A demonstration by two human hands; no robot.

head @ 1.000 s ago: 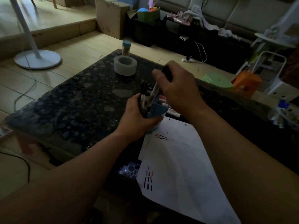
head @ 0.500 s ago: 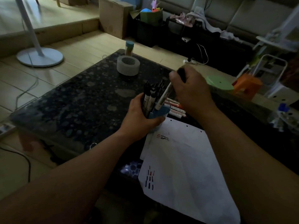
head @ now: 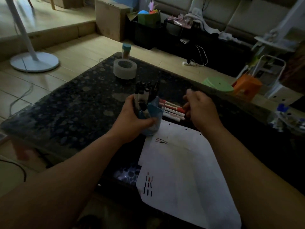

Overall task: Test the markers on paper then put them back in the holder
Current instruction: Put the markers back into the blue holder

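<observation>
Now I am steadying the blue holder (head: pixel 151 116) with my left hand (head: pixel 132 113) wrapped around it, while my right hand (head: pixel 200 108), loosely curled and apparently empty, is hovering over the red markers (head: pixel 171 110) lying on the counter (head: pixel 74 113).

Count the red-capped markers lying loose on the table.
4 red markers, side by side between the blue holder and the right hand; that hand may hide more.

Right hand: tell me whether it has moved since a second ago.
Yes. The right hand has swung rightward and down, away from the blue holder it was above, and now sits over the red markers on the table.
</observation>
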